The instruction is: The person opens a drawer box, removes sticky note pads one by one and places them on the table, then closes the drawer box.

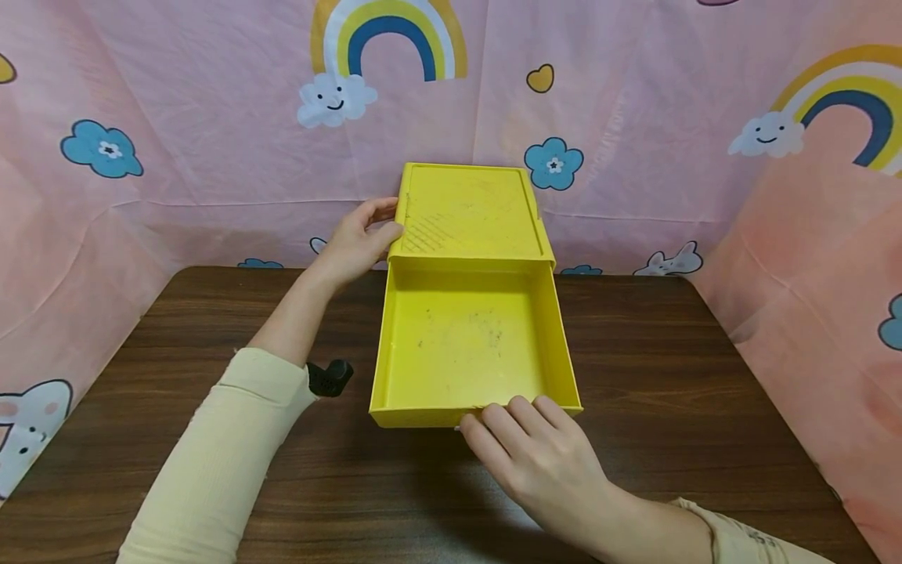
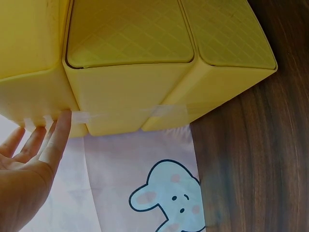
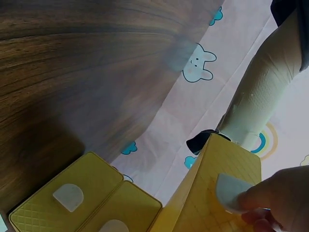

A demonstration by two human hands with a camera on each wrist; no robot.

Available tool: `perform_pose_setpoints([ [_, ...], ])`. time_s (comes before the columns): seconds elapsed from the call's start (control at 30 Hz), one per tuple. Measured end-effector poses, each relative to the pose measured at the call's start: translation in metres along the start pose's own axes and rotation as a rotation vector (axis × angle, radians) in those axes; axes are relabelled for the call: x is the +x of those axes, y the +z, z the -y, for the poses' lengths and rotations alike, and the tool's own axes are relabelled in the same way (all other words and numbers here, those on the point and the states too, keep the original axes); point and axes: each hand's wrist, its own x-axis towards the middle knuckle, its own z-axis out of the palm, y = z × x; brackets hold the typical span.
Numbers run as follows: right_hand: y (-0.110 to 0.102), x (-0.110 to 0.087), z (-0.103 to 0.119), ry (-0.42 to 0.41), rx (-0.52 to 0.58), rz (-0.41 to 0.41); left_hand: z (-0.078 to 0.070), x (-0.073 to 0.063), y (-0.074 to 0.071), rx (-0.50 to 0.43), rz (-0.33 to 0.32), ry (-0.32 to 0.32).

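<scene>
A yellow drawer unit (image 1: 465,207) stands at the back of the table, with its top drawer (image 1: 458,337) pulled far out toward me. Dark specks mark the drawer's bare floor. My left hand (image 1: 359,243) rests against the unit's left side, thumb near the top edge. The left wrist view shows those fingers nearly straight along the side wall. At the drawer's front, my right hand (image 1: 539,462) holds on with bent fingers. In the right wrist view its thumb lies on a pale handle (image 3: 227,191), the fingertips partly hidden.
Lower drawer fronts (image 3: 99,203) carry similar pale handles. Clear tape (image 2: 171,115) crosses the seams on the unit's side. Dark wood-grain table (image 1: 317,478) lies around the unit, and a pink printed cloth (image 1: 232,172) hangs close behind. A black wrist device (image 1: 330,378) sits at the left cuff.
</scene>
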Motion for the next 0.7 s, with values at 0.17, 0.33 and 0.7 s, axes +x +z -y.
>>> perform_pose_setpoints([
  [0.17,-0.0009,0.0004,0.0008,0.02,0.017,0.013,0.0001,0.0,0.0001,-0.007,0.001,0.005],
  [0.33,-0.0017,0.0021,0.0003,0.027,0.025,0.014,-0.0001,0.0001,0.0,-0.008,0.003,0.005],
  [0.7,-0.0013,0.0045,-0.0014,0.041,0.049,0.014,-0.0002,-0.0005,-0.0004,-0.002,0.006,0.005],
])
